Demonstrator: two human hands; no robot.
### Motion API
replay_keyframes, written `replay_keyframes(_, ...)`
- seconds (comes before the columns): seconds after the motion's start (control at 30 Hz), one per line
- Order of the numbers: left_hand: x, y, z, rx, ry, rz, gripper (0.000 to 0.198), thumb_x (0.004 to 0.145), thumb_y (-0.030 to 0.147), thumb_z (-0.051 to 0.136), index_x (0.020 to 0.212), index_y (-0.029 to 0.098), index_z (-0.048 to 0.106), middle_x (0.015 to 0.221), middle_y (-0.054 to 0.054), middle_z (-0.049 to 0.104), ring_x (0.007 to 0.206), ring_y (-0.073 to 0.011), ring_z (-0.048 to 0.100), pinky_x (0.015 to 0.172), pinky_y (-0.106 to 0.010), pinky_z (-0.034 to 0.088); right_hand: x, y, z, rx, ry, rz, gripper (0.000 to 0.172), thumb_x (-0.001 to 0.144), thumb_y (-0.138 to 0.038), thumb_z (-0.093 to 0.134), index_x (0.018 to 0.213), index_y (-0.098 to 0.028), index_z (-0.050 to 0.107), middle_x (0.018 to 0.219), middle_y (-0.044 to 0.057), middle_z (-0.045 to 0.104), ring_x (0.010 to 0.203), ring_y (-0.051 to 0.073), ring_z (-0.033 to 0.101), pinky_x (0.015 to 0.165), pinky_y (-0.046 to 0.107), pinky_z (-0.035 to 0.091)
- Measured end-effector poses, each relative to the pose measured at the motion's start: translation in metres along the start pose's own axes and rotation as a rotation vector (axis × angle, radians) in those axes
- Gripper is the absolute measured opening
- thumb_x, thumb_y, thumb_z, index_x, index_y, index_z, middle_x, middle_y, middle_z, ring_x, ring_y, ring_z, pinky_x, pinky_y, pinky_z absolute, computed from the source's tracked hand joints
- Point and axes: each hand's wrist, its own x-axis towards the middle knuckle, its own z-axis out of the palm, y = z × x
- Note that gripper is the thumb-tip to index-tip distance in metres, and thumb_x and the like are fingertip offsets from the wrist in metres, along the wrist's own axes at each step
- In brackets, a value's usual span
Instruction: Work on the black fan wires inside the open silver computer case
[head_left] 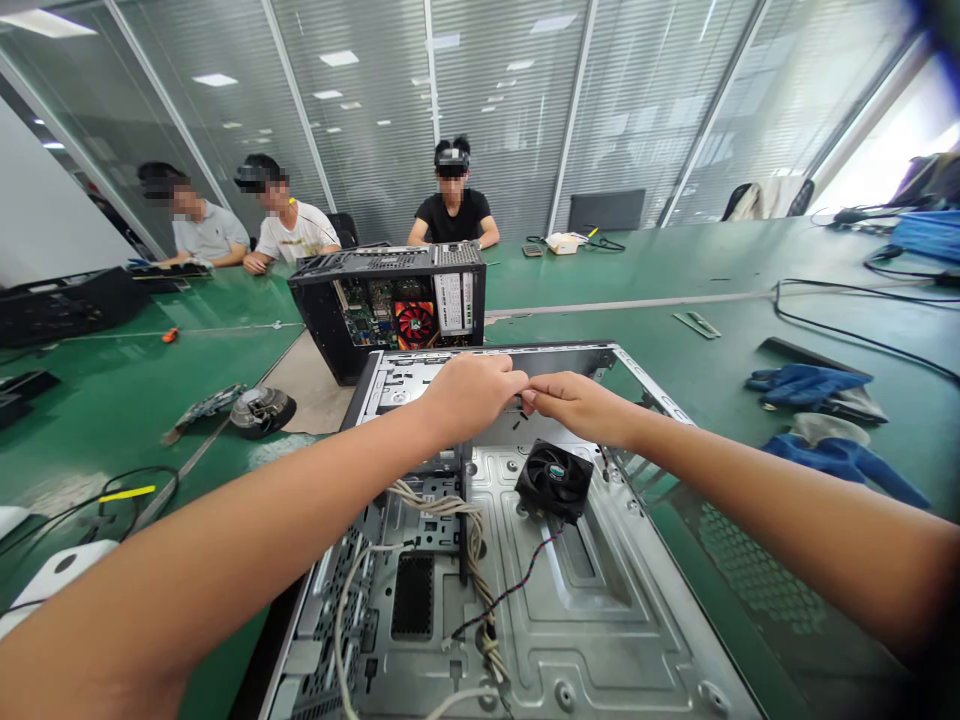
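An open computer case (pixel 622 620) lies on its side in front of me, its bare metal inside facing up. Over its far part, my left hand (pixel 476 395) is closed, with the fingers curled down. My right hand (pixel 577 402) meets it fingertip to fingertip, also closed. Whatever is pinched between them is hidden, though a small dark bit shows under the fingertips. Below the hands a black cooling fan (pixel 555 472) rests in the case, its thin twisted cable (pixel 525 580) trailing toward me. A bundle of beige cables (pixel 474 530) runs along the case's left part.
Behind stands a second computer case (pixel 322 320) with a red fan (pixel 415 322) inside. Left lie a round cooler (pixel 262 408) and a circuit board (pixel 202 410). Blue gloves (pixel 810 385) and black cables (pixel 847 295) lie right on the green table (pixel 675 265). Three people sit across.
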Motion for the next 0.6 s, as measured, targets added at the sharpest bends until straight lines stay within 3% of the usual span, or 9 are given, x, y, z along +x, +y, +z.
replay_keyframes(0.13, 0.002, -0.006, -0.008, -0.017, -0.071, 0.103, 0.022, 0.093, 0.027, 0.05, 0.083, 0.017, 0.067, 0.079, -0.004, 0.065, 0.073, -0.016, 0.06, 0.06, -0.029, 0.034, -0.001, -0.001, 0.002, -0.017, -0.032, -0.025, 0.032, 0.089, -0.037, 0.04, 0.077, -0.018, 0.063, 0.079, 0.007, 0.067, 0.073, 0.02, 0.057, 0.07, 0.033, 0.042)
replay_keyframes(0.4, 0.004, -0.01, -0.015, -0.137, -0.198, 0.102, 0.015, 0.089, 0.023, 0.055, 0.082, 0.019, 0.068, 0.084, -0.002, 0.067, 0.076, -0.0151, 0.061, 0.062, -0.029, 0.035, -0.003, -0.003, 0.006, -0.103, -0.056, -0.061, 0.033, 0.091, -0.034, 0.039, 0.088, -0.017, 0.068, 0.081, 0.007, 0.069, 0.074, 0.02, 0.059, 0.071, 0.033, 0.042)
replay_keyframes(0.6, 0.004, -0.014, -0.012, -0.151, -0.229, 0.112, 0.016, 0.089, 0.024, 0.055, 0.084, 0.02, 0.069, 0.085, -0.002, 0.068, 0.076, -0.0149, 0.061, 0.061, -0.028, 0.035, -0.004, -0.005, 0.007, -0.125, -0.059, -0.085, 0.035, 0.093, -0.031, 0.038, 0.092, -0.017, 0.07, 0.085, 0.008, 0.071, 0.075, 0.02, 0.059, 0.072, 0.034, 0.042)
